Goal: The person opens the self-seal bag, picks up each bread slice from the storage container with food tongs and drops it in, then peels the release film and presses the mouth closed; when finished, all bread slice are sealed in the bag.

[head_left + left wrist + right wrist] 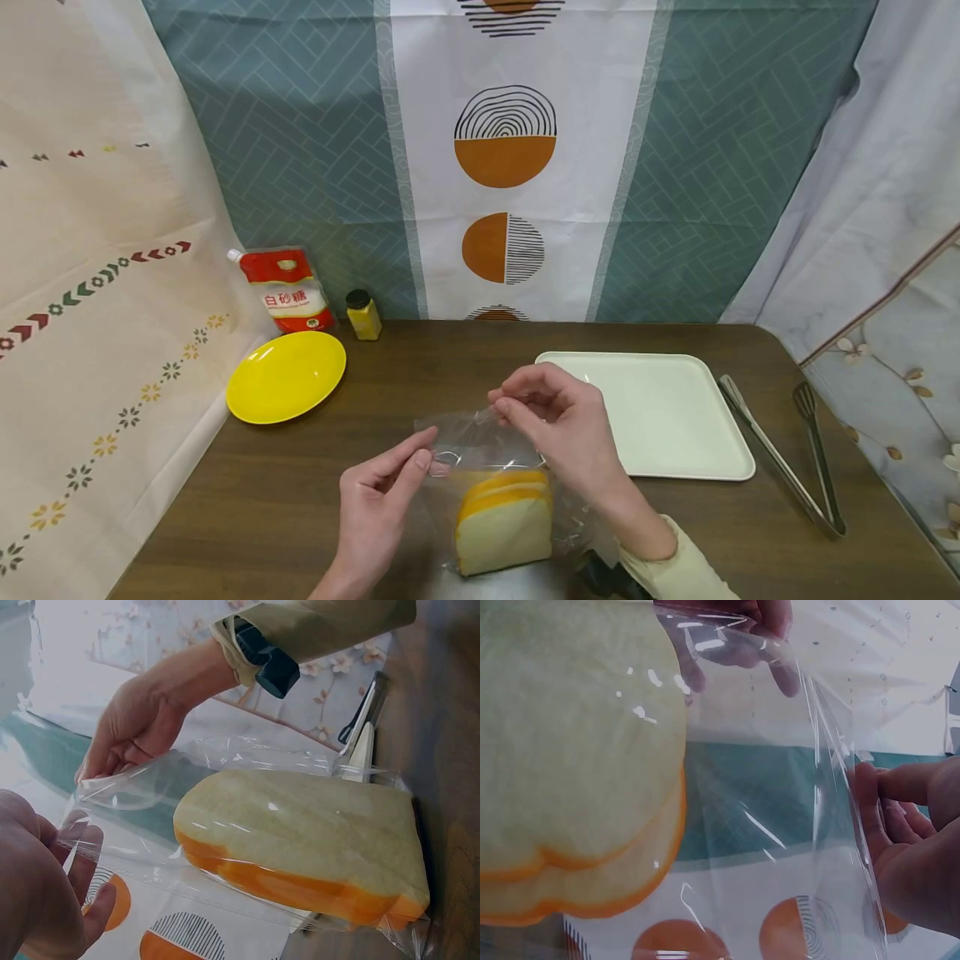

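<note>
Several slices of bread (504,533) with orange crusts stand inside a clear plastic bag (480,442) at the near middle of the table. The bag's upper part rises above the bread. My left hand (378,492) pinches its left edge between thumb and fingers; some of those fingers (82,847) show through the film in the left wrist view. My right hand (573,425) pinches the top edge on the other side, fingertips together, as the right wrist view also shows with this hand (911,832). In that view the bread slices (577,750) fill the left side.
A white tray (675,417) lies to the right, with metal tongs (787,475) beside it. At the back left are a yellow plate (287,377), a red and white sugar pouch (288,292) and a small black-capped yellow bottle (363,317). Cloth hangs behind the table.
</note>
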The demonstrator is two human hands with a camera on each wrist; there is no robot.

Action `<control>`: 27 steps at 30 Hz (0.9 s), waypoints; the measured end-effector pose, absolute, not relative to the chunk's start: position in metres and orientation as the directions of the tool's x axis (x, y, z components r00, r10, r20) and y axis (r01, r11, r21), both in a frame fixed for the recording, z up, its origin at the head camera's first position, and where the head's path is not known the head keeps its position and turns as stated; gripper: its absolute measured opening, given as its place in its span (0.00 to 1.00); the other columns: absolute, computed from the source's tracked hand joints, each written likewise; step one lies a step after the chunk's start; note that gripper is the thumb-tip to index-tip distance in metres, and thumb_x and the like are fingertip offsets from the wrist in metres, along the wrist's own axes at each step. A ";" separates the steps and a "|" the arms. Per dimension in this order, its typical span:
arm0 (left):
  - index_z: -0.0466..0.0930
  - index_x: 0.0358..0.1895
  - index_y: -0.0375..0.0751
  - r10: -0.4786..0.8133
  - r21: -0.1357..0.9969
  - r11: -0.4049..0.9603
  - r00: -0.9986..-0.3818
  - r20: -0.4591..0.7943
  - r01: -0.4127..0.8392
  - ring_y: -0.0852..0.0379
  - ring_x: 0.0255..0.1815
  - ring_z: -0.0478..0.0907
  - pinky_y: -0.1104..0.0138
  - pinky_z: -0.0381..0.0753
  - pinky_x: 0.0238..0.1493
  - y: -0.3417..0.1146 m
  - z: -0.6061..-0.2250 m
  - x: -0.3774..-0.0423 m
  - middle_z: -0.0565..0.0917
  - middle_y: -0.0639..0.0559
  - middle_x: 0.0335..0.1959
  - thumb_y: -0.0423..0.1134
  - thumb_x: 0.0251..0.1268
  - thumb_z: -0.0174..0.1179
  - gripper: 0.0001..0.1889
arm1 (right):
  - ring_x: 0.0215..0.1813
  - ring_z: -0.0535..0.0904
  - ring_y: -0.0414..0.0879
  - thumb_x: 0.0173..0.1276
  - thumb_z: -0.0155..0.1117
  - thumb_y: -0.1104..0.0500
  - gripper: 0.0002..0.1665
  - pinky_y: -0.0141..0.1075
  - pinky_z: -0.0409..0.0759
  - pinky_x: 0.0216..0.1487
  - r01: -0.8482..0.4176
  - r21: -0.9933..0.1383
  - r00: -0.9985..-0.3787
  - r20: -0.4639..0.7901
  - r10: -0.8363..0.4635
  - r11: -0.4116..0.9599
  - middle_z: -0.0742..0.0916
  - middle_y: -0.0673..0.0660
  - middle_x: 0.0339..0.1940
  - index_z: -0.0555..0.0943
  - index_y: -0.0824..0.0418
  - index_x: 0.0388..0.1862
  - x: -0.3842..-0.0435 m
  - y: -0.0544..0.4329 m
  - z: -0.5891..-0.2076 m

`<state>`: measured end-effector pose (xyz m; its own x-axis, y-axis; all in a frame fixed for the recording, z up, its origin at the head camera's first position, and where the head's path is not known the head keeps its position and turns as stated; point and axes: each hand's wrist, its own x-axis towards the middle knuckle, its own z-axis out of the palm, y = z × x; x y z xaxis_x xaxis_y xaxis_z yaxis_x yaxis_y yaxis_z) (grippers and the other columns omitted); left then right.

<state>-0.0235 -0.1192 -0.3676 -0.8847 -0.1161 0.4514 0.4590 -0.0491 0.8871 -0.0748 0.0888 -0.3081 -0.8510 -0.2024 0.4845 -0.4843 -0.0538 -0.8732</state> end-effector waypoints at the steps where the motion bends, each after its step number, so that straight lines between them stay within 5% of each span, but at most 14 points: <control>1: 0.82 0.53 0.23 -0.117 0.886 -0.049 -0.884 0.453 0.461 0.55 0.40 0.87 0.69 0.81 0.50 -0.119 -0.368 -0.023 0.88 0.43 0.27 0.18 0.66 0.57 0.14 | 0.38 0.88 0.54 0.61 0.70 0.75 0.11 0.43 0.86 0.40 -0.482 -0.874 -0.853 0.484 -0.198 -0.059 0.89 0.59 0.36 0.82 0.68 0.41 -0.075 0.090 -0.308; 17: 0.84 0.48 0.24 -0.127 0.871 -0.066 -0.870 0.476 0.486 0.54 0.35 0.87 0.68 0.81 0.50 -0.122 -0.370 -0.024 0.88 0.44 0.29 0.18 0.67 0.56 0.10 | 0.30 0.86 0.49 0.60 0.70 0.77 0.11 0.40 0.86 0.37 -0.461 -0.887 -0.887 0.461 0.003 -0.002 0.89 0.61 0.34 0.81 0.74 0.41 -0.088 0.155 -0.301; 27: 0.84 0.48 0.23 -0.132 0.879 -0.056 -0.877 0.463 0.473 0.52 0.33 0.88 0.66 0.82 0.50 -0.123 -0.368 -0.025 0.89 0.42 0.33 0.20 0.67 0.57 0.10 | 0.36 0.87 0.46 0.64 0.66 0.77 0.11 0.34 0.85 0.40 -0.486 -0.869 -0.874 0.483 0.059 -0.086 0.90 0.58 0.36 0.79 0.74 0.45 -0.097 0.204 -0.303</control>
<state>-0.0249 -0.1230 -0.3678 -0.8765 -0.1316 0.4630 0.4729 -0.0564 0.8793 -0.0969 0.2041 -0.3032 -0.8736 0.0591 0.4830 -0.4865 -0.0864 -0.8694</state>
